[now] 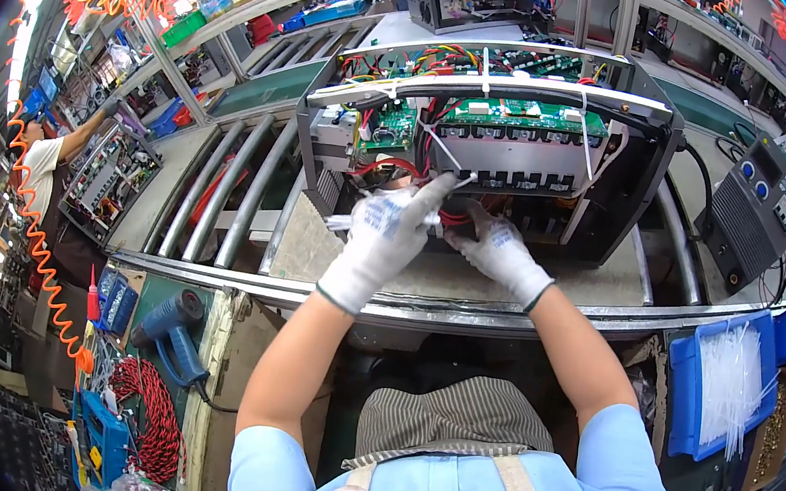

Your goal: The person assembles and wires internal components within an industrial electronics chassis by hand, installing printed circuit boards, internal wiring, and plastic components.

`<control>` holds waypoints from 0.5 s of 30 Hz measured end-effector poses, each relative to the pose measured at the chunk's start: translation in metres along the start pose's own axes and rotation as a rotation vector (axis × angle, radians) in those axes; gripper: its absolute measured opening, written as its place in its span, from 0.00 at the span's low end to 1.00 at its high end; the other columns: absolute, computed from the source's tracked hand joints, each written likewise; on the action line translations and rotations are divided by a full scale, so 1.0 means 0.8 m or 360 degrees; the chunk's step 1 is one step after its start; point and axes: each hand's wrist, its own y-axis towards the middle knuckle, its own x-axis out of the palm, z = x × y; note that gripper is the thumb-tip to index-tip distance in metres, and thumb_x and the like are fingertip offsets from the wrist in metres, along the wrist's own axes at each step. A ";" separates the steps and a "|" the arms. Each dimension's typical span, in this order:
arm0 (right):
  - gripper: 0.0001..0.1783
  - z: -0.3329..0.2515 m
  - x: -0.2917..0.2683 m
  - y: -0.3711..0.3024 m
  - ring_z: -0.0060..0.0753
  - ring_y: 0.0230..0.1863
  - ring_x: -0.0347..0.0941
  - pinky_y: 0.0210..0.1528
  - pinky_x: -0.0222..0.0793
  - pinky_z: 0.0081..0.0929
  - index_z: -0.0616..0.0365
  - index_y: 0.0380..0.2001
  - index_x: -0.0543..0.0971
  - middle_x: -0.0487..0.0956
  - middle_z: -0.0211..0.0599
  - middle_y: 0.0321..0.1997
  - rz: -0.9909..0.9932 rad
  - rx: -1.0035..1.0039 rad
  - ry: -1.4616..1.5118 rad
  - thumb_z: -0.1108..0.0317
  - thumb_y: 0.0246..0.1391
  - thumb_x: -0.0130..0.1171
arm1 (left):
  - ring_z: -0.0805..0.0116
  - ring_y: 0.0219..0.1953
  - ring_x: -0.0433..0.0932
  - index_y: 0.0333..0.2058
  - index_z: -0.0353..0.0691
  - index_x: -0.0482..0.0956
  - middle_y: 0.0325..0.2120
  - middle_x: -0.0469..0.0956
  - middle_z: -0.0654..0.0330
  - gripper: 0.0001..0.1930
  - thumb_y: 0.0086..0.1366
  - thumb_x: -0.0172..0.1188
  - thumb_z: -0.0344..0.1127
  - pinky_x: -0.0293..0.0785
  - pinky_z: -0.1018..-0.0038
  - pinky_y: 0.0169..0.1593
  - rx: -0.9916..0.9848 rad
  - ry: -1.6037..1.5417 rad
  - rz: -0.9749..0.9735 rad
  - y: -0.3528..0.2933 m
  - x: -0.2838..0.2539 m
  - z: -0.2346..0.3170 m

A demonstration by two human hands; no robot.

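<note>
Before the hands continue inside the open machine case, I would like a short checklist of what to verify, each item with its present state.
1. Left hand has a firm grip on the slim silver tool: ok.
2. Right hand reaches the red wires inside the open machine case: ok.
3. Tool tip position among the wires: cannot tell, it is hidden by the left hand.
4. White cable tie above the hands is closed: cannot tell.
5. Blue bin of white cable ties within reach at the right: ok.
</note>
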 end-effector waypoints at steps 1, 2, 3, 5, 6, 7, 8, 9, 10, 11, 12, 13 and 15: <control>0.34 -0.003 -0.008 0.009 0.56 0.47 0.77 0.51 0.72 0.48 0.54 0.60 0.67 0.80 0.56 0.45 -0.0103 0.0055 -0.0207 0.46 0.55 0.58 | 0.55 0.27 0.80 0.53 0.53 0.76 0.24 0.79 0.59 0.26 0.54 0.59 0.25 0.76 0.64 0.30 0.0000 0.0003 -0.0002 0.001 0.007 -0.008; 0.31 -0.006 -0.016 0.013 0.57 0.46 0.77 0.51 0.72 0.47 0.53 0.56 0.71 0.80 0.55 0.44 -0.0205 0.0112 -0.0414 0.48 0.55 0.59 | 0.54 0.28 0.80 0.52 0.53 0.76 0.25 0.79 0.57 0.26 0.54 0.58 0.24 0.76 0.63 0.31 -0.0012 0.0108 -0.0071 0.001 0.012 -0.016; 0.27 -0.005 -0.027 0.012 0.56 0.44 0.78 0.48 0.73 0.48 0.53 0.53 0.72 0.82 0.53 0.40 -0.0213 -0.0056 -0.0464 0.48 0.58 0.54 | 0.54 0.29 0.80 0.52 0.52 0.77 0.26 0.79 0.56 0.25 0.54 0.58 0.23 0.75 0.63 0.31 -0.0024 0.0212 -0.0139 0.002 0.017 -0.023; 0.25 0.002 -0.037 0.008 0.55 0.43 0.79 0.46 0.73 0.48 0.54 0.53 0.72 0.82 0.53 0.38 -0.0165 -0.0099 -0.0601 0.49 0.59 0.54 | 0.55 0.29 0.80 0.48 0.52 0.77 0.26 0.79 0.58 0.24 0.52 0.59 0.25 0.76 0.62 0.32 0.0012 0.0159 -0.0075 -0.005 0.025 -0.032; 0.24 0.004 -0.043 0.006 0.54 0.41 0.79 0.45 0.73 0.48 0.54 0.53 0.72 0.82 0.52 0.37 -0.0119 -0.0152 -0.0745 0.50 0.60 0.53 | 0.57 0.29 0.80 0.45 0.53 0.77 0.26 0.79 0.61 0.22 0.49 0.60 0.27 0.76 0.61 0.32 0.0041 0.0109 -0.0001 -0.007 0.030 -0.036; 0.24 0.003 -0.059 0.002 0.52 0.40 0.79 0.43 0.74 0.47 0.54 0.53 0.72 0.82 0.51 0.35 -0.0110 -0.0168 -0.0743 0.51 0.60 0.53 | 0.57 0.32 0.80 0.46 0.53 0.77 0.28 0.79 0.60 0.24 0.48 0.60 0.26 0.77 0.61 0.33 0.0032 0.0148 -0.0016 -0.003 0.031 -0.032; 0.24 0.011 -0.053 0.004 0.52 0.40 0.79 0.43 0.74 0.47 0.54 0.53 0.72 0.82 0.51 0.35 -0.0112 -0.0162 -0.0747 0.51 0.60 0.53 | 0.57 0.32 0.80 0.46 0.53 0.77 0.28 0.79 0.60 0.24 0.48 0.60 0.26 0.77 0.61 0.33 0.0032 0.0141 -0.0017 -0.002 0.035 -0.033; 0.24 0.021 -0.041 0.007 0.52 0.39 0.80 0.42 0.74 0.47 0.53 0.53 0.72 0.82 0.51 0.34 -0.0029 -0.0151 -0.0886 0.51 0.59 0.53 | 0.57 0.32 0.80 0.46 0.52 0.77 0.29 0.79 0.59 0.24 0.47 0.60 0.26 0.77 0.61 0.33 0.0057 0.0132 0.0030 -0.001 0.041 -0.035; 0.24 0.019 -0.035 0.007 0.52 0.38 0.80 0.41 0.74 0.47 0.53 0.53 0.72 0.82 0.51 0.33 0.0055 -0.0135 -0.1021 0.51 0.59 0.53 | 0.57 0.32 0.80 0.46 0.51 0.77 0.29 0.79 0.59 0.23 0.47 0.60 0.26 0.76 0.61 0.34 0.0084 0.0121 0.0072 -0.002 0.042 -0.037; 0.24 0.016 -0.033 0.011 0.53 0.39 0.79 0.42 0.74 0.48 0.54 0.54 0.71 0.81 0.52 0.38 -0.0044 -0.0055 -0.0972 0.51 0.60 0.51 | 0.56 0.32 0.80 0.45 0.49 0.77 0.30 0.79 0.58 0.23 0.47 0.61 0.26 0.76 0.60 0.34 0.0052 0.0077 0.0035 0.000 0.043 -0.040; 0.24 0.010 -0.031 0.008 0.53 0.39 0.79 0.42 0.74 0.48 0.54 0.54 0.71 0.81 0.52 0.38 -0.0046 -0.0051 -0.0973 0.51 0.60 0.51 | 0.56 0.32 0.80 0.45 0.49 0.77 0.30 0.79 0.58 0.23 0.47 0.61 0.26 0.76 0.60 0.34 0.0052 0.0073 0.0033 -0.001 0.043 -0.042; 0.26 -0.005 -0.031 0.008 0.53 0.40 0.80 0.43 0.75 0.47 0.55 0.56 0.70 0.82 0.53 0.39 -0.0106 0.0056 -0.0772 0.51 0.61 0.50 | 0.56 0.32 0.80 0.45 0.49 0.78 0.29 0.79 0.58 0.22 0.47 0.61 0.26 0.76 0.60 0.35 0.0030 0.0099 0.0002 -0.004 0.040 -0.047; 0.28 -0.031 -0.023 0.003 0.55 0.41 0.79 0.45 0.75 0.46 0.59 0.58 0.69 0.81 0.57 0.38 -0.0186 0.0167 -0.0307 0.49 0.63 0.47 | 0.55 0.31 0.80 0.45 0.49 0.78 0.28 0.79 0.58 0.22 0.48 0.61 0.26 0.76 0.60 0.34 -0.0045 0.0197 -0.0060 -0.011 0.042 -0.059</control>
